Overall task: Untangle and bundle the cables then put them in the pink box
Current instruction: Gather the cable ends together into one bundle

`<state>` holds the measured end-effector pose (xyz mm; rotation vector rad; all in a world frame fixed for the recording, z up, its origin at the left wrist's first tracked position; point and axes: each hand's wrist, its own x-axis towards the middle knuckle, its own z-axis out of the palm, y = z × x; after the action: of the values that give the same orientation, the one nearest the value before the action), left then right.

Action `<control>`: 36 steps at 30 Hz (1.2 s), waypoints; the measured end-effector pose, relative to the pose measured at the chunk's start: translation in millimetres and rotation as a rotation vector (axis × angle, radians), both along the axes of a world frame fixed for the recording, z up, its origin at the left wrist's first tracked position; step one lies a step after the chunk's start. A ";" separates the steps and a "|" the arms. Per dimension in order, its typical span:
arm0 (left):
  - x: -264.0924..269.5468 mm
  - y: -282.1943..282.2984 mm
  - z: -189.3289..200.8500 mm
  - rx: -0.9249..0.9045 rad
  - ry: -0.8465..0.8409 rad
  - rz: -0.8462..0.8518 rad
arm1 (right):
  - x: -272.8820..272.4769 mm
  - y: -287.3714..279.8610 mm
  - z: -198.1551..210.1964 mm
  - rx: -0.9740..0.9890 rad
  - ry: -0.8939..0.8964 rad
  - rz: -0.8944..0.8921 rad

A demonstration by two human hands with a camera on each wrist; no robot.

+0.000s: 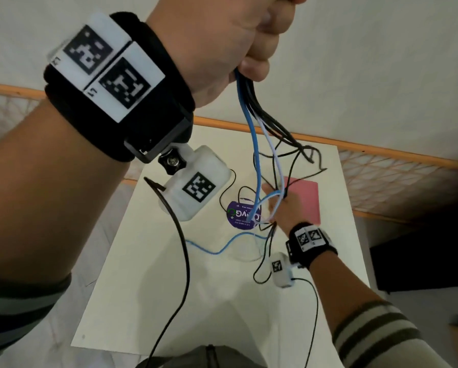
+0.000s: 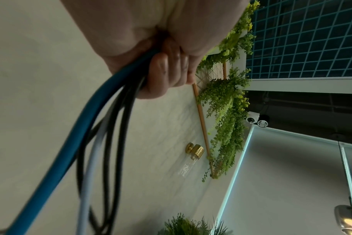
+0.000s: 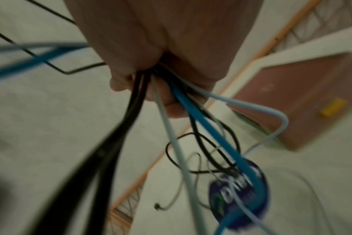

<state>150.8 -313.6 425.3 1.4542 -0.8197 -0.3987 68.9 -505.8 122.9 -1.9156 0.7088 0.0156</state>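
My left hand (image 1: 251, 46) is raised high and grips a bunch of cables (image 1: 251, 112): one blue, one white and several black. In the left wrist view the curled fingers (image 2: 167, 74) close round the same blue cable (image 2: 74, 136). The cables hang down to my right hand (image 1: 283, 205), which grips them just above the table. The right wrist view shows its fingers (image 3: 171, 101) wrapped round black, blue and white strands (image 3: 193, 117). The pink box (image 1: 306, 200) lies flat behind the right hand, its lid (image 3: 303, 98) shut.
A round purple sticker (image 1: 239, 215) lies on the white table (image 1: 148, 274) beneath the hanging loops. A loose blue strand (image 1: 217, 248) and thin black leads trail over the tabletop. An orange-framed lattice rail (image 1: 382, 152) runs behind the table.
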 end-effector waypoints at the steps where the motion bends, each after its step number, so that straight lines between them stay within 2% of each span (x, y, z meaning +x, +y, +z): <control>1: -1.1 0.7 0.2 -0.004 0.010 0.009 | 3.6 -4.2 14.3 0.001 -0.033 0.016; 3: -4.1 1.5 -0.9 -0.002 0.011 0.025 | 3.5 -9.9 29.6 -0.009 -0.082 0.011; 5: -7.5 1.6 -3.9 0.021 -0.010 0.044 | -2.6 -11.5 30.8 -0.141 -0.067 0.047; 11: -17.9 -2.1 -24.0 0.052 -0.076 0.070 | -31.4 21.5 -18.5 -0.170 0.051 0.271; 15: -15.8 1.1 -43.7 0.134 -0.051 0.061 | -55.9 35.7 -60.2 -0.238 0.194 0.394; 18: -12.1 7.1 -59.6 0.150 0.002 0.054 | -74.3 41.4 -75.5 -0.260 0.264 0.511; 27: -3.7 26.8 -82.8 0.116 0.120 0.082 | -110.4 34.4 -76.6 -0.313 0.473 0.788; 29: -2.6 32.3 -82.2 0.115 0.119 0.096 | -111.0 26.8 -77.2 -0.250 0.460 0.762; 31: -2.1 38.3 -81.7 0.114 0.131 0.120 | -104.1 17.5 -77.9 -0.204 0.390 0.647; 34: -2.9 48.8 -86.6 0.119 0.161 0.163 | -72.0 3.7 -74.0 -0.316 0.261 0.475; 36: -3.0 56.1 -93.6 0.113 0.184 0.190 | -34.0 3.1 -67.9 -0.372 0.199 0.432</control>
<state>147.8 -257.5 331.7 1.5590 -0.5136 -0.4323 34.9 -502.7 55.0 -2.4196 0.4332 0.3712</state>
